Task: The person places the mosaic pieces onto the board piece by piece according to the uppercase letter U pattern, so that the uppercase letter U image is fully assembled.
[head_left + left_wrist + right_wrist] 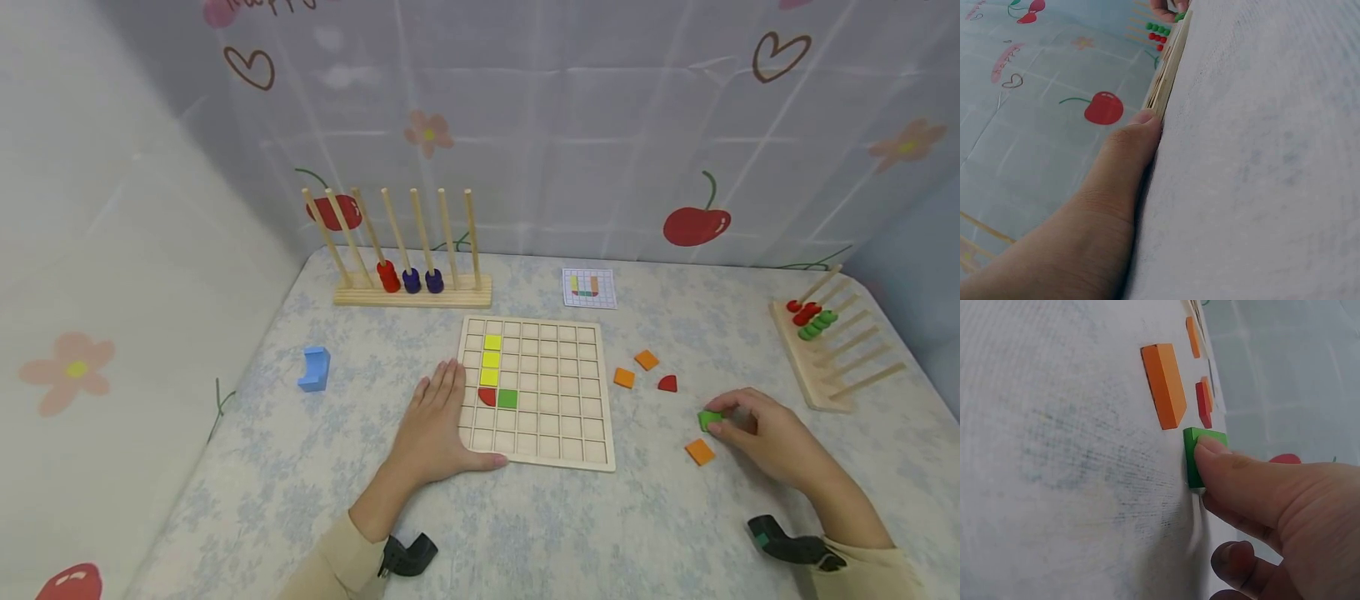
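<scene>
My left hand (431,429) rests along the left edge of a wooden grid board (558,392), thumb stretched at the front corner and fingers straight. On the board's left side stand several yellow square tiles (491,359) in a column, with a red quarter-round tile (487,397) below them and a green square tile (507,399) beside that. My right hand (765,437) pinches another green tile (1192,459) between thumb and fingers, right of the board. Close to it lie an orange tile (700,452), a second red quarter-round tile (667,382) and two more orange tiles (624,377).
A pattern card (589,288) lies behind the board. A wooden peg stand (412,296) with red and dark blue beads is at the back left; another bead stand (810,358) is at the right. A light blue curved block (315,369) sits at the left.
</scene>
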Demonstrator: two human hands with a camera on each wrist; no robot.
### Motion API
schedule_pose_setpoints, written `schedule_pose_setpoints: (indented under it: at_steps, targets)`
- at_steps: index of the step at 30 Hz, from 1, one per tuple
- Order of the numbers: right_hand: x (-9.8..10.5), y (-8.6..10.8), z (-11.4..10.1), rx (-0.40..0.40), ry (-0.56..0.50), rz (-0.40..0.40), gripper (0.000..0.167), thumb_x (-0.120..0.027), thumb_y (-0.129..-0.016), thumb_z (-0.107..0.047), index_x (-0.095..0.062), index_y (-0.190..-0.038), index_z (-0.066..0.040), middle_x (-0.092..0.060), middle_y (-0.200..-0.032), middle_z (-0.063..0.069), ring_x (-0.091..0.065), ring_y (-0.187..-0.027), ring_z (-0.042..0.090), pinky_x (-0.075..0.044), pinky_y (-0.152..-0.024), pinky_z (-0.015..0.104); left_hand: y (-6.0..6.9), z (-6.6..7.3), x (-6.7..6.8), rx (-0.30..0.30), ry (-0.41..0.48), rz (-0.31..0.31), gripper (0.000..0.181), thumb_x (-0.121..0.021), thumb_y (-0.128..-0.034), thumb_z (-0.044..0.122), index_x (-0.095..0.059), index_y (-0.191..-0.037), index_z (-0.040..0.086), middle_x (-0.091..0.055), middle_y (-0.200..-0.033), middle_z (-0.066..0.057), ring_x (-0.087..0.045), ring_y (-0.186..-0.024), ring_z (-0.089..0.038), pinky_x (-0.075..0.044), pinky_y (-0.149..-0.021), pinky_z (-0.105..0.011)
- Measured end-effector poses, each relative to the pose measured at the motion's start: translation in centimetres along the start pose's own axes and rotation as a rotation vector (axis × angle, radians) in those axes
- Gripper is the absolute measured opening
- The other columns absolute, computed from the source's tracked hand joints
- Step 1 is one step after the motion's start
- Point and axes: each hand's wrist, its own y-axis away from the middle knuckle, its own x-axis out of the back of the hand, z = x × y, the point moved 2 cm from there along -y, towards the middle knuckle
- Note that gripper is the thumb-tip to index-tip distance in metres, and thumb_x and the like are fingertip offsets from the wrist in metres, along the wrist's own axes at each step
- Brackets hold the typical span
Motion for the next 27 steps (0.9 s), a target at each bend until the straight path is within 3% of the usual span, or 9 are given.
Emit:
schedule_pose_setpoints:
  at_steps: [5, 11, 27]
  targets:
    - [0.1, -0.4, -0.8, -0.029, -0.015, 0.001, 0.024, -0.071, -0.092, -0.032, -0.062, -0.106, -0.014, -0.066, -0.1, 0.008, -0.044, -0.062, 0.006, -0.037, -0.054, 0.023, 0.0, 0.0, 0.1, 0.003, -0.002, -0.001, 0.146, -0.052, -0.0565, 0.099, -0.003, -0.16, 0.009, -0.001, -0.169, -0.006, 0.003, -0.156, -0.019, -0.005, -0.127, -0.044]
    - [-0.3, -1.3, -3.0, -0.008, -0.083, 0.002, 0.024, -0.073, -0.091, -0.034, -0.064, -0.103, -0.016, -0.065, -0.101, 0.008, -0.045, -0.059, 0.01, -0.039, -0.05, 0.024, 0.0, 0.0, 0.1, 0.001, -0.005, -0.001, 0.145, -0.052, -0.0567, 0.098, -0.003, -0.16, 0.008, -0.002, -0.169, -0.006, 0.003, -0.156, -0.019, -0.006, -0.127, -0.044]
    - [-4.8, -5.3, -11.5, 0.13, -0.257, -0.096, 0.013, -0.075, -0.09, -0.027, -0.065, -0.097, -0.021, -0.066, -0.093, -0.001, -0.046, -0.058, 0.012, -0.041, -0.052, 0.024, 0.1, 0.1, 0.2, 0.003, 0.007, -0.001, 0.145, -0.054, -0.0571, 0.097, -0.003, -0.16, 0.008, -0.002, -0.169, -0.007, 0.001, -0.157, -0.02, -0.006, -0.127, -0.044]
